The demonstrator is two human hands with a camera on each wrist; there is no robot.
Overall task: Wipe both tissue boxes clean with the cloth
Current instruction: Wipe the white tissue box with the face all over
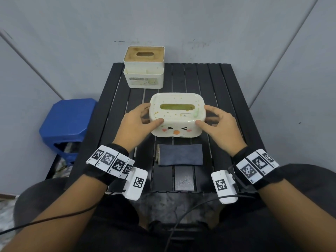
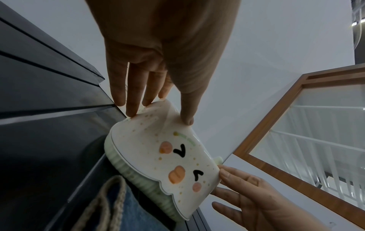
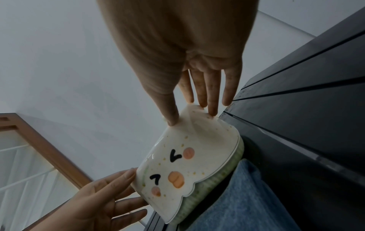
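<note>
1. Left hand [image 1: 135, 124] grips the left end of the cream rounded plastic tissue box with a cartoon face [image 1: 177, 116], thumb on the front top edge and fingers curled round the far side; the right hand [image 1: 221, 124] holds the right end the same way.
2. That box stands at the centre of the head view on the black slatted tabletop [image 1: 234, 99], its top speckled with orange and green marks.
3. Just below it in the frame lies the folded blue-grey cloth [image 1: 180, 154], untouched; the white square tissue box with a brown wooden lid [image 1: 144, 67] stands at the upper left of the tabletop, well apart from both hands.
4. Judging by this, the step is positioning the first box; no wiping has begun.
5. Next, one hand must probably let go and pick up the cloth while the other steadies the box.
6. Both wrist views show a ribbed green base [image 2: 136, 175] under the box's cream shell, hidden from the head view; only the head view shows the soiled top and the second box.
</note>
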